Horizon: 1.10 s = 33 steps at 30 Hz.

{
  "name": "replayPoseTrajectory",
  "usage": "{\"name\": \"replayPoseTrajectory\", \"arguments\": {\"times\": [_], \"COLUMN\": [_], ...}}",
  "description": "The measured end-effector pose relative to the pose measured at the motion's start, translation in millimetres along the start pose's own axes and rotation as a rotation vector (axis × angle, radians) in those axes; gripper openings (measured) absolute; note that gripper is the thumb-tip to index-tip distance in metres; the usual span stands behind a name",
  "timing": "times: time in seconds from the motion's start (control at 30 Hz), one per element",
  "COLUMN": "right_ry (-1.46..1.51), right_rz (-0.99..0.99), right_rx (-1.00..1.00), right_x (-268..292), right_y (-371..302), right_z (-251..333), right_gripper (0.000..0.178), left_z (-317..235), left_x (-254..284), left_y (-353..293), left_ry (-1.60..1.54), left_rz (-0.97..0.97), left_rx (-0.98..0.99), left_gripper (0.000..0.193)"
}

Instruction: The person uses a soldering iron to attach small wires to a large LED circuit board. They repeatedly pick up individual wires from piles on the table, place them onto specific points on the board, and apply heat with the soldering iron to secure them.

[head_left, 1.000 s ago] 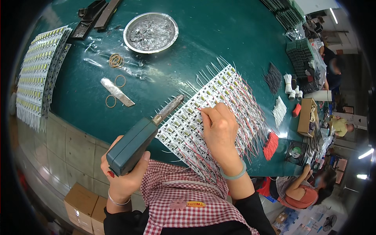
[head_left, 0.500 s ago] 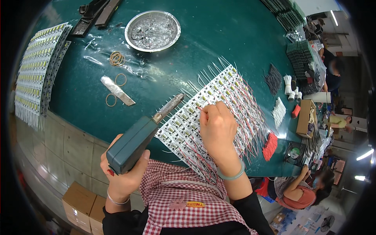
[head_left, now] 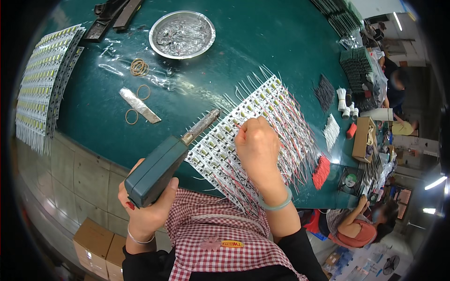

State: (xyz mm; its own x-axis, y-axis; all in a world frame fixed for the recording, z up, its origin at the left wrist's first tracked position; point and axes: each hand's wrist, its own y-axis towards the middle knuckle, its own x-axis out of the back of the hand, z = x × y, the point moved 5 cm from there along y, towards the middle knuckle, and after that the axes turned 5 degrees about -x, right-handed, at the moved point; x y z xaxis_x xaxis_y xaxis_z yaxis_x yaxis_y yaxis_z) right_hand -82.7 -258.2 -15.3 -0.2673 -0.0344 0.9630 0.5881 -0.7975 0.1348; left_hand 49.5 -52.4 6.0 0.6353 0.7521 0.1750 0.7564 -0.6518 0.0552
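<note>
A dark green soldering gun (head_left: 157, 171) is gripped in my left hand (head_left: 152, 203), its fingers wrapped round the handle. The gun's metal barrel (head_left: 201, 127) points up and right, its end over the left edge of a panel of small white circuit boards (head_left: 229, 138). The panel lies slanted on the table, with rows of yellowish parts and red and white wires (head_left: 297, 133) trailing off its right side. My right hand (head_left: 258, 147) rests over the middle of the panel, fingers pinched together. A bit of red wire (head_left: 238, 126) shows at its fingertips; the rest is hidden.
On the green table (head_left: 262, 33) stand a metal bowl (head_left: 212, 40) and stacked board panels (head_left: 44, 79). Rubber bands (head_left: 139, 68) lie near a silvery strip (head_left: 140, 106). Black (head_left: 323, 93), white (head_left: 331, 132) and red (head_left: 321, 172) tubing bundles sit right. A co-worker (head_left: 354, 229) sits beyond.
The whole view has shifted slightly. The soldering gun's barrel end has moved a little to the right, toward the panel. My right hand keeps its pinch at about the same spot.
</note>
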Motion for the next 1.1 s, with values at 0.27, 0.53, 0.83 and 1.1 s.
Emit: {"name": "replayPoseTrajectory", "arguments": {"times": [0.27,0.53,0.83,1.1], "right_ry": [0.395,0.463,0.462,0.353], "right_rz": [0.142,0.158,0.054,0.065], "right_rx": [-0.086,-0.121,-0.084,-0.047], "right_x": [0.1,5.9,16.9,15.7], "right_y": [4.3,5.6,3.2,3.7], "right_z": [-21.7,-23.1,-24.7,-24.1], "right_gripper": [0.008,0.007,0.006,0.003], "left_z": [9.6,1.8,-2.4,2.2], "left_x": [6.0,-2.0,-15.9,-36.1], "left_y": [-7.8,1.3,4.2,6.1], "left_ry": [-0.022,0.001,-0.036,-0.042], "left_rz": [-0.069,0.033,0.116,0.125], "left_rx": [0.152,0.008,-0.018,-0.061], "left_gripper": [0.028,0.026,0.022,0.022]}}
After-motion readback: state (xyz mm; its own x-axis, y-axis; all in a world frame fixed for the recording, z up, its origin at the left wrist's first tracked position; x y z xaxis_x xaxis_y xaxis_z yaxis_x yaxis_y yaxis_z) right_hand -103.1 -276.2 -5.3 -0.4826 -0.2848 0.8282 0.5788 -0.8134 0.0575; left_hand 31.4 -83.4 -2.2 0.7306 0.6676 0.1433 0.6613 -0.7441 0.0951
